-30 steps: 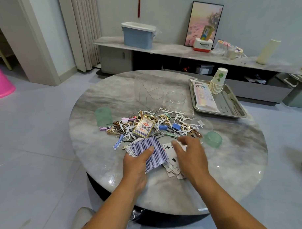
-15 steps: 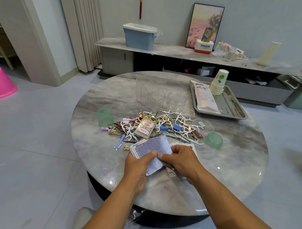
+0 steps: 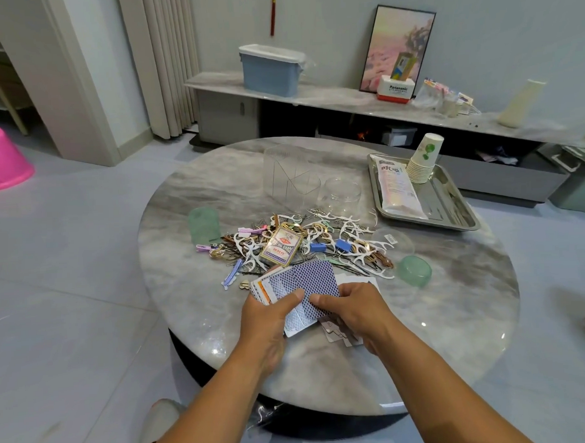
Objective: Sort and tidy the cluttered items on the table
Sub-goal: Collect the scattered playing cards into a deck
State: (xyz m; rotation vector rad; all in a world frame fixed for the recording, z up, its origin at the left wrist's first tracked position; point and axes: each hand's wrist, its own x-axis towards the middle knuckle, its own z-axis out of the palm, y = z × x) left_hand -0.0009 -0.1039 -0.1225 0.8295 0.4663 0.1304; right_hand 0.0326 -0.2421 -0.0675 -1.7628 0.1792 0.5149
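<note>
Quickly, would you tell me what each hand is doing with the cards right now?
Left hand: grips the fanned playing cards, thumb on top.
Right hand: fingers curled on the same cards, thumb pressing their backs; loose cards lie under it.

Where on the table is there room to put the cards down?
Bare marble lies along the table near edge, right of the right hand, and at the far left behind the green cup. The middle is crowded with the clip pile; the tray fills the far right.
</note>
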